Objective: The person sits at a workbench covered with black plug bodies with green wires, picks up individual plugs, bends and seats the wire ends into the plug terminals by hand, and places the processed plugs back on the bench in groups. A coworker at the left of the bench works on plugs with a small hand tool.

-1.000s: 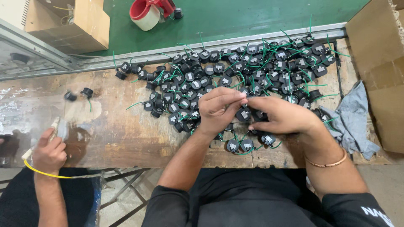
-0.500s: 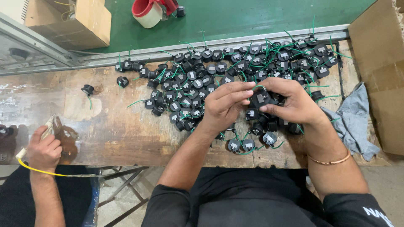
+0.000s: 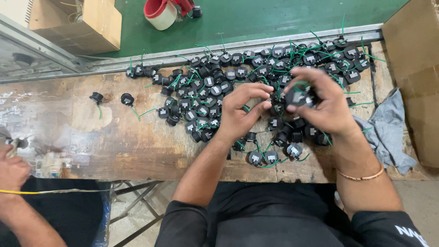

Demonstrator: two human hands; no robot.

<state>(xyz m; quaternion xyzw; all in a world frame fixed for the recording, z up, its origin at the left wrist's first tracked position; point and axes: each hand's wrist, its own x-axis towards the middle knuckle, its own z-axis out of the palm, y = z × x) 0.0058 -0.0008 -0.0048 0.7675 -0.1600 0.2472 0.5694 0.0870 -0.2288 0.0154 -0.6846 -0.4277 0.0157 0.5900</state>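
A big heap of small round black parts with green wires (image 3: 238, 77) covers the far half of a worn wooden bench (image 3: 114, 146). My right hand (image 3: 320, 107) is closed around one black part (image 3: 297, 97), held just above the heap. My left hand (image 3: 240, 114) is beside it, thumb and fingers pinched near a green wire coming from that part; whether it grips the wire I cannot tell. More black parts (image 3: 270, 158) lie near the bench's front edge under my hands.
Two single black parts (image 3: 96, 97) lie apart at the left. A grey rag (image 3: 388, 132) and a cardboard box (image 3: 414, 68) are at the right. Another person's hand (image 3: 11, 171) with a yellow wire works at the far left. A red tape dispenser (image 3: 162, 11) sits on the green floor.
Both my hands have lifted a little and shifted right over the heap; the right hand now holds a black part more upright. The other person's hand has moved left and down.
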